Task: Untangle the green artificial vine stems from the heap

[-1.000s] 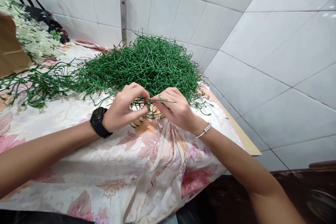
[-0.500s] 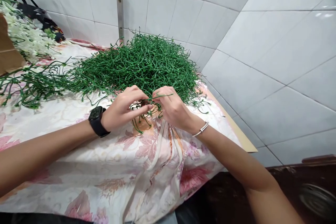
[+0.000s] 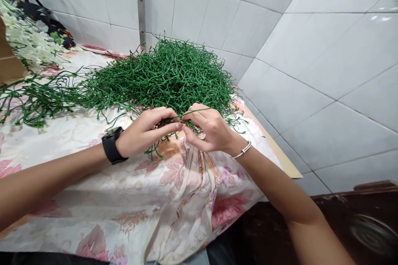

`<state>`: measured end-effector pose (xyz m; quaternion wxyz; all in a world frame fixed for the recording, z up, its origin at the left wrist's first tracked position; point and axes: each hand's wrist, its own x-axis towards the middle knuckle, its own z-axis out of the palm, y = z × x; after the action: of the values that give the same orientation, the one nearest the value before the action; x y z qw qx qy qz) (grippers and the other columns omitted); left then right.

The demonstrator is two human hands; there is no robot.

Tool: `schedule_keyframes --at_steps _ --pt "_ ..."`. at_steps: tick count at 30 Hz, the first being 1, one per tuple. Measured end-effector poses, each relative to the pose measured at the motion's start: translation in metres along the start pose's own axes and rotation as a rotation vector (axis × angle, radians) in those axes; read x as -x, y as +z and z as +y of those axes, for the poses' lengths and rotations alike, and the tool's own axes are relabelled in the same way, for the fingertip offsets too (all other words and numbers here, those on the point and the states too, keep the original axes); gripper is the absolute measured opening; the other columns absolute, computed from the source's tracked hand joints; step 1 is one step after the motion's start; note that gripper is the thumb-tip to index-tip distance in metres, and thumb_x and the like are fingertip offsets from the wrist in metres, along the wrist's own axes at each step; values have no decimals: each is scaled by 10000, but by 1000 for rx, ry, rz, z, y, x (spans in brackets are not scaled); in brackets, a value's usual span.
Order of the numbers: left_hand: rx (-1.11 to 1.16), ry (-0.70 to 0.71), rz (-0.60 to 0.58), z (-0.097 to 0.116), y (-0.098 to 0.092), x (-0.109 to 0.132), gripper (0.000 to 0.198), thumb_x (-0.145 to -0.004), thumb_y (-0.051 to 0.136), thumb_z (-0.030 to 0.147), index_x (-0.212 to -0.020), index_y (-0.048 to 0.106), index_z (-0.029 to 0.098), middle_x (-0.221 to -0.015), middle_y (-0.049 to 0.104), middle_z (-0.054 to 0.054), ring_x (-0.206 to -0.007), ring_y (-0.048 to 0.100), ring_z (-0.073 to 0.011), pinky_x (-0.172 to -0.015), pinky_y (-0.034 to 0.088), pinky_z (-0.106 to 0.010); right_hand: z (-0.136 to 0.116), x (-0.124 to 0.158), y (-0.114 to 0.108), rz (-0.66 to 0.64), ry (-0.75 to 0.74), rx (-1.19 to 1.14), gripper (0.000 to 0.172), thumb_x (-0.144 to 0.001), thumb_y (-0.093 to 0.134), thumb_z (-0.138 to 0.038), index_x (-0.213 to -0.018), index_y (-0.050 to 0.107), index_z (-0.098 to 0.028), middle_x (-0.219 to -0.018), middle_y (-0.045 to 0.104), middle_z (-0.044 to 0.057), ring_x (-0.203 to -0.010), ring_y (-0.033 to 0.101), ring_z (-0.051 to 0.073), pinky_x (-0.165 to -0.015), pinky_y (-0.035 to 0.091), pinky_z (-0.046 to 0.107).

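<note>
A large heap of thin green stems (image 3: 183, 70) lies on the floral cloth (image 3: 124, 190), with a looser bunch spread to its left. In front of the heap, my left hand (image 3: 146, 130), with a black watch at the wrist, pinches several green stems whose ends hang below its fingers. Close beside it, my right hand (image 3: 213, 128), with a silver bangle at the wrist, has its fingers closed at one of the stems. That stem crosses over the right fingers, and the two hands' fingertips nearly meet.
White artificial flowers (image 3: 34, 45) and a piece of brown cardboard (image 3: 9, 62) are at the far left. A metal strip (image 3: 141, 18) stands against the tiled wall behind the heap. A board edge (image 3: 280, 153) shows beneath the cloth at right.
My right hand has turned a little, its thumb now lower and apart from the index finger. The hanging stems under my left hand have shifted left.
</note>
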<state>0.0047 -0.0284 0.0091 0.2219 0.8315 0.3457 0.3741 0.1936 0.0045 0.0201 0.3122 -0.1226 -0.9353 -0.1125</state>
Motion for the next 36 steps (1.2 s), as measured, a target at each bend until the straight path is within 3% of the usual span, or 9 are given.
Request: schedule_keyframes --at_steps 9,20,28,36 --pt "45 -30 20 3 8 2 217 -862 422 273 -682 427 152 -611 376 38 -580 354 -75 -537 265 -208 9 -5 -6 67 -216 347 126 -776 447 -163 -657 488 -159 -554 450 -11 -561 403 104 -544 380 255" --pt "-30 4 -21 -4 12 5 225 -869 395 265 -671 387 160 -621 368 34 -591 360 -84 -556 276 -209 18 -2 -12 -32 -428 493 171 -825 425 -210 -664 473 -179 -627 479 -5 -641 449 101 -599 416 253" --pt "5 -16 64 -4 15 6 244 -863 410 259 -647 351 163 -585 320 42 -551 316 -75 -512 243 -211 20 -6 -19 -47 -456 609 158 -853 403 -224 -733 499 -188 -635 489 -13 -647 468 94 -592 431 246" --pt "203 -40 83 -5 22 6 275 -858 422 254 -622 309 168 -579 269 48 -535 278 -68 -498 229 -214 21 -5 -20 -33 -485 664 177 -834 432 -225 -667 475 -186 -606 473 -20 -580 432 90 -505 378 246"
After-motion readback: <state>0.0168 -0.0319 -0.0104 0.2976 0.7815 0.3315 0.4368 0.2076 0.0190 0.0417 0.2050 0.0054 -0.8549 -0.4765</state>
